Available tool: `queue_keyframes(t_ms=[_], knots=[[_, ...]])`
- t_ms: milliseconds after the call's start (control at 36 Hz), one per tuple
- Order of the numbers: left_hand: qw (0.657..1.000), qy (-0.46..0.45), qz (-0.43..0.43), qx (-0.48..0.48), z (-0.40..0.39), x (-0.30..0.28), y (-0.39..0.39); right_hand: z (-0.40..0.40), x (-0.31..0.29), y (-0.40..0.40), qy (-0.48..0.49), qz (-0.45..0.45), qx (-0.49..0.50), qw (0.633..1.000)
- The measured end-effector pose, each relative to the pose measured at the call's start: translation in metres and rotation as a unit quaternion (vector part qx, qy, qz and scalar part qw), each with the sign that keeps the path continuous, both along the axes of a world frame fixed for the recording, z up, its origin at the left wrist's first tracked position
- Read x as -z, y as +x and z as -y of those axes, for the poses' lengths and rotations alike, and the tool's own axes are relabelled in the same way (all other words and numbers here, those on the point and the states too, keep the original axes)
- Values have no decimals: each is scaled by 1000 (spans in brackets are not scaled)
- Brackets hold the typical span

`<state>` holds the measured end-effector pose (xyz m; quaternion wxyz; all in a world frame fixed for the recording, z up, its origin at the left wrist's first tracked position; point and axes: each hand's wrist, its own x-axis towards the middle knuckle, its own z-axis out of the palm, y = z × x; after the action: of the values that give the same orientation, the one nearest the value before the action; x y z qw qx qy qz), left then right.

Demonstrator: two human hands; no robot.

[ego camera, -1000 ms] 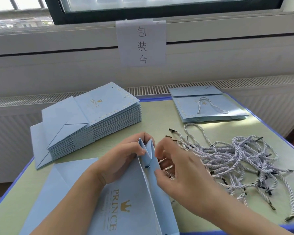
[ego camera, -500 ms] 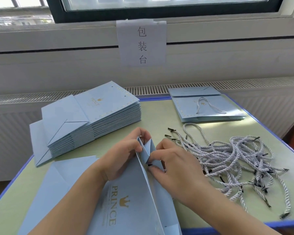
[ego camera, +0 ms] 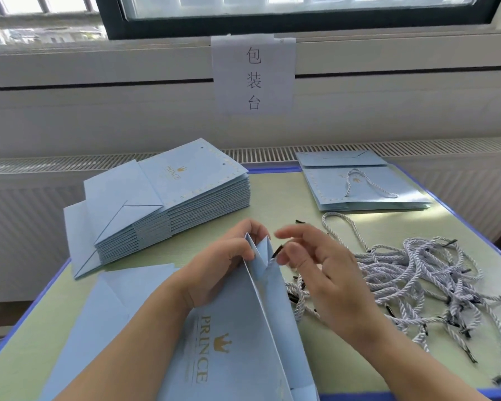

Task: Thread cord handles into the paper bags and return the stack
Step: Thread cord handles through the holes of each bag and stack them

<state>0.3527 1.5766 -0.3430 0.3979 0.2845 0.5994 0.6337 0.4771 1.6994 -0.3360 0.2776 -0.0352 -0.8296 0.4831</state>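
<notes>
- The left hand [ego camera: 223, 264] pinches the top edge of the bag [ego camera: 232, 337], fingers clamped on the folded gusset so the mouth stands up and slightly open.
- The right hand [ego camera: 315, 273] hovers just right of that edge, fingers loosely spread and gripping nothing that I can make out. A dark cord tip [ego camera: 277, 251] pokes out between its fingertips and the bag; whether the thumb touches it I cannot tell.
- The coming move turns on this: the tip lies just right of the bag's top edge, angled toward it, and the right hand is the nearer one. The tip probably has to go leftward through a hole near that edge, which I cannot see from here.
- The cord pile [ego camera: 411, 279] sprawls on the tabletop [ego camera: 287, 198] right of the right hand, within easy reach.
- Beyond the left hand sits the tall stack [ego camera: 185, 204] of flat bags with no handles showing.
- Beyond the right hand lies a low finished stack [ego camera: 359, 186], a cord handle looped on its top bag.
</notes>
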Motion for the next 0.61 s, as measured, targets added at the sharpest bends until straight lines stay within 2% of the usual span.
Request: queue_keyframes(t_ms=[83,194,306,361,472,611], knots=[[1000,21,15,14,3,0,-4,-2,-1,1,-15,13,19,1000],[998,44,26,28,5,2,-6,1,-4,-1,4,126,-33,992],[998,62,24,18,14,2,-9,-1,-10,0,-40,201,-89,975],[998,62,21,19,21,2,-13,3,-10,-1,-27,235,-114,965],[998,64,24,1,29,2,-20,11,-9,-3,-16,219,-131,967],[997,66,24,-10,30,0,-20,-6,-20,6,-106,206,-162,959]])
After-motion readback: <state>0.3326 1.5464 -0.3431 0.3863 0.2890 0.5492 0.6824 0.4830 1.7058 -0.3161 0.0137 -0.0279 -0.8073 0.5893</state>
